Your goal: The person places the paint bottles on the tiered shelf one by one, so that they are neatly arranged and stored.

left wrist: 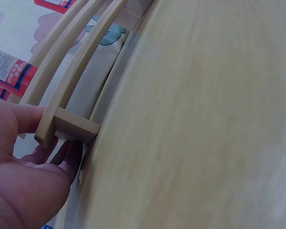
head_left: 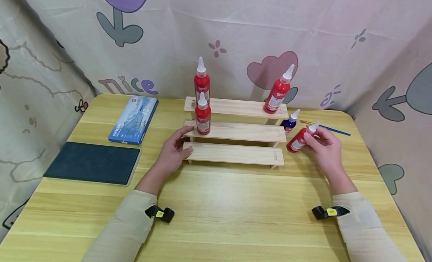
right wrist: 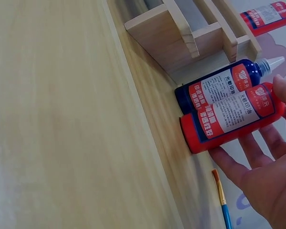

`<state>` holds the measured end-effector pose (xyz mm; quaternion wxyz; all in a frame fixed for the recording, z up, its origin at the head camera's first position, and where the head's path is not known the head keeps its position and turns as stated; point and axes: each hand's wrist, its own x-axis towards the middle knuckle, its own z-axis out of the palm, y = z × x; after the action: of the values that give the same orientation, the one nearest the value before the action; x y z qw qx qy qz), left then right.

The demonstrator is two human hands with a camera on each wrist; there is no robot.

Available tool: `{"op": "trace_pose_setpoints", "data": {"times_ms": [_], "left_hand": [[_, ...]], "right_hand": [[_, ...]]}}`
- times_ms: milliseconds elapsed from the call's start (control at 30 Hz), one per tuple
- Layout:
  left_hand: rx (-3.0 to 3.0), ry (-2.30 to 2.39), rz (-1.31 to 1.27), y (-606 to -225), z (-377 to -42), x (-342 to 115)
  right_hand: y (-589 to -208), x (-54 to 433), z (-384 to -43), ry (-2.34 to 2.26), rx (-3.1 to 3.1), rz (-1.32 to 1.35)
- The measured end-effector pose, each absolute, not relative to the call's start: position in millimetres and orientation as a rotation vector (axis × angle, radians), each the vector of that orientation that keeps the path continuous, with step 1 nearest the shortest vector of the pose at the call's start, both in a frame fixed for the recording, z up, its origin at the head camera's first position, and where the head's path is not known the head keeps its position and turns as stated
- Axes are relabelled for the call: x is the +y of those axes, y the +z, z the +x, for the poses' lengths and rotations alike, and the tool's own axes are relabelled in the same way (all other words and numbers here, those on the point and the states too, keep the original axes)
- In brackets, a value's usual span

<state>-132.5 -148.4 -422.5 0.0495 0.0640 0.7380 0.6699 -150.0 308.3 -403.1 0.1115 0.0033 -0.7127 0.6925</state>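
Note:
A three-step wooden stand (head_left: 233,154) is on the table, its left end held by my left hand (head_left: 171,151). In the left wrist view, thumb and fingers (left wrist: 72,157) bend around the end of its lowest shelf. My right hand (head_left: 324,148) pinches a red ink bottle (head_left: 298,141) with a white nozzle, tilted right of the stand. A dark blue ink bottle (right wrist: 219,86) stands beside it. Two red ink bottles, one left (head_left: 201,83) and one leaning at the right (head_left: 278,94), are on the top shelf. Another red ink bottle (head_left: 203,119) stands on the middle shelf.
A blue box (head_left: 134,119) and a dark green notebook (head_left: 92,162) lie at the table's left. Behind my right hand lies a blue-handled paintbrush (head_left: 332,130). A patterned curtain (head_left: 216,25) hangs along the table's back and sides.

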Motion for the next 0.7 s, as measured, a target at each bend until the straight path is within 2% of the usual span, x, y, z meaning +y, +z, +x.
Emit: {"op": "trace_pose_setpoints", "data": {"times_ms": [700], "left_hand": [[2.257, 2.041, 0.205, -423.1, -132.5, -148.3]], "right_hand": [[-371.4, 299.6, -134.1, 2.145, -1.910, 0.101]]}}
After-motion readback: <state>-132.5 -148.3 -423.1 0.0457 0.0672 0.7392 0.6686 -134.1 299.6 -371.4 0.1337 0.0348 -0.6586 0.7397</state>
